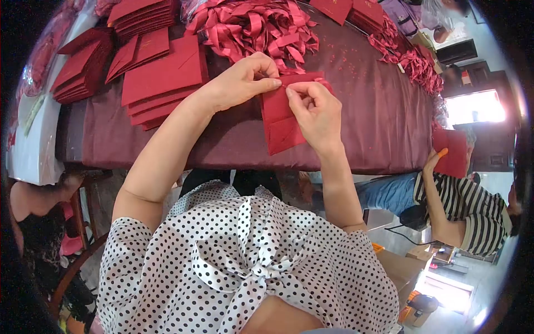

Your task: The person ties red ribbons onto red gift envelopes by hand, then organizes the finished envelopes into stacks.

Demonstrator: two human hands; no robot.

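Note:
A red paper bag [283, 129] lies near the front edge of the table, between my hands. My left hand [247, 82] is at its upper left edge, thumb and fingers pinched together; what they grip is too small to make out. Over the bag's upper right part, my right hand [317, 108] is closed in a pinch, its fingertips close to those of the left. Just beyond both hands is a heap of red ribbons [261, 28].
Stacks of red envelopes [161, 83] stand on the dark red tablecloth [384, 122] at the left. More ribbons [409, 61] lie at the right. A person in a striped shirt [475, 209] holds a red bag at the right; another person [44, 222] is at the lower left.

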